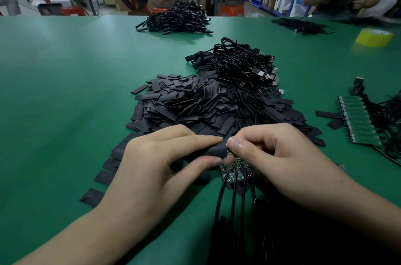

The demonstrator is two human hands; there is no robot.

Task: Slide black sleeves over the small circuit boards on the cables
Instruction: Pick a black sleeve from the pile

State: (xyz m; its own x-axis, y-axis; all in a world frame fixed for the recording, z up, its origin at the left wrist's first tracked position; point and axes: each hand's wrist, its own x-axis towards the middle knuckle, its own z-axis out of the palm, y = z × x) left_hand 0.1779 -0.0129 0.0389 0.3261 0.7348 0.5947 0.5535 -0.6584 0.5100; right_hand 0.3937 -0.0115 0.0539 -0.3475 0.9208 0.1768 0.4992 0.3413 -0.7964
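My left hand point(160, 160) pinches a black sleeve point(213, 150) between thumb and forefinger, its open end facing right. My right hand point(275, 160) pinches the tip of a small green circuit board right at that sleeve's mouth; most of that board is hidden by my fingers. Just below, several bare circuit boards point(235, 170) lie side by side, each with a black cable point(223, 197) running toward me. A big heap of loose black sleeves point(208, 104) lies straight behind my hands.
A pile of black USB cables point(240, 65) sits behind the sleeve heap. At right lies a row of green boards point(358, 119) with tangled cables. Farther off are another cable pile point(178, 18), a yellow tape roll point(374, 37) and a person's arms at the far right.
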